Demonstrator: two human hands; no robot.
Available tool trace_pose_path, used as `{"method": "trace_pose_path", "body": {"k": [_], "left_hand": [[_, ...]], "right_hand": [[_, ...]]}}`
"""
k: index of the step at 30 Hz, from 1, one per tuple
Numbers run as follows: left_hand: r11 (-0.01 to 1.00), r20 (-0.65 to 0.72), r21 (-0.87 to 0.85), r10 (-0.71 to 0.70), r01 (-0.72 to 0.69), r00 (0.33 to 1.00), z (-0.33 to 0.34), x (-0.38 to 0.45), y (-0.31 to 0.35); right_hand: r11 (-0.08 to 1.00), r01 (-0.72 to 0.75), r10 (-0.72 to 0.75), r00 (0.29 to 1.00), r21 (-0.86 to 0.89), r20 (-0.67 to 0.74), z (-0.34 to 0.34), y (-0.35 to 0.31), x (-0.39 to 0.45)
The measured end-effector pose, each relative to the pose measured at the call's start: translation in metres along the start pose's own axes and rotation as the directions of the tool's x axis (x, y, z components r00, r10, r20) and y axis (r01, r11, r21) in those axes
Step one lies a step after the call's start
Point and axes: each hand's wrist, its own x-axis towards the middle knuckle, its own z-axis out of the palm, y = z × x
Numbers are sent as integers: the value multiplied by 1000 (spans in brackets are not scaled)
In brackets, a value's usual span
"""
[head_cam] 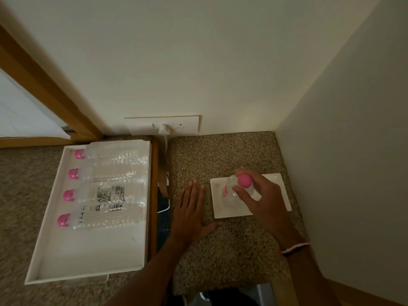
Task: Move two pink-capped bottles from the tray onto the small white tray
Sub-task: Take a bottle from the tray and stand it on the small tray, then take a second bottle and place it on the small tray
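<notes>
Gripping bottle (237, 191), base hidden: R hand (258, 195)

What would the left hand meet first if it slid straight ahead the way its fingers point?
Probably only bare speckled countertop until the cream wall; the left hand seems to pass left of the small white tray.

right hand (262, 199): gripping upright pink-capped bottle (237, 191) near the cap, on small white tray (229, 214)
left hand (189, 208): flat on counter, 9 o'clock of small tray
large tray (88, 257): four bottles lying, caps toward 9 o'clock
</notes>
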Motion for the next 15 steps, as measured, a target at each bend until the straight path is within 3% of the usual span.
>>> {"method": "trace_pose_path", "body": {"k": [4, 7, 11, 15], "left_hand": [[999, 76, 36, 2, -5, 997, -16, 0, 6], [1000, 16, 5, 0, 0, 1000, -40, -9, 6], [1000, -81, 0, -2, 2, 997, -75, -36, -15], [998, -174, 18, -55, 59, 983, -105, -78, -59]], "right_hand": [[1000, 3, -3, 1000, -10, -12, -4, -5, 2], [999, -1, 0, 1000, -46, -21, -6, -20, -3], [988, 38, -61, 987, -149, -152, -1, -45, -12], [968, 148, -211, 917, -202, -340, 27, -77, -17]]}}
